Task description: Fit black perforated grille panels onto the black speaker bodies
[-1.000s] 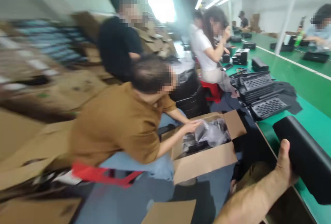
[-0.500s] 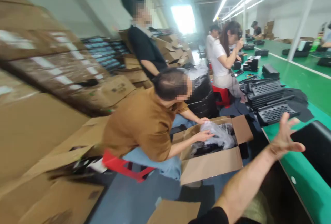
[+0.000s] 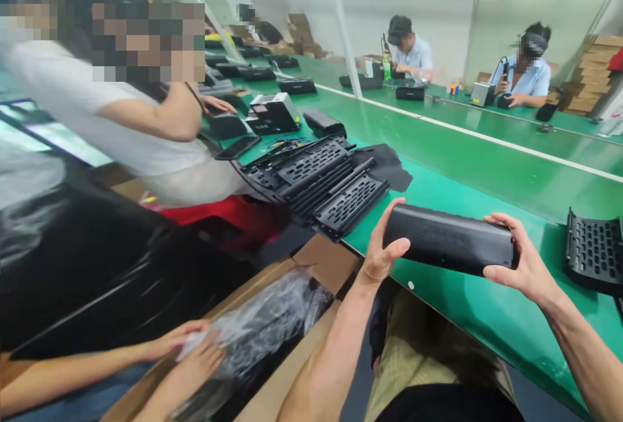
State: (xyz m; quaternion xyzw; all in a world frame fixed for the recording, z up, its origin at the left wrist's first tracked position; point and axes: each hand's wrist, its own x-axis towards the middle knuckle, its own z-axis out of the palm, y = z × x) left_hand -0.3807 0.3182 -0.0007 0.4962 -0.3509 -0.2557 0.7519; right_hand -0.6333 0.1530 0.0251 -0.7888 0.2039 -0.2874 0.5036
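Note:
I hold a long black rounded case (image 3: 448, 240) level above the green table (image 3: 467, 162), one hand at each end. My left hand (image 3: 384, 250) wraps its left end, thumb on the front. My right hand (image 3: 518, 256) grips its right end, fingers curled over the top. Left of the case a stack of black perforated panels (image 3: 321, 178) lies on the table. Another perforated panel (image 3: 594, 250) lies at the right edge, just beyond my right hand.
Below left, a co-worker's two hands (image 3: 195, 350) press clear plastic wrap in an open cardboard box (image 3: 287, 370). A person in a white shirt (image 3: 121, 123) sits at the table's left. Two people (image 3: 411, 52) work across the table. Small black boxes (image 3: 272, 113) stand further along.
My view has swung right from the floor boxes to the table. My left hand, open in the air before, now grips the black case together with my right hand.

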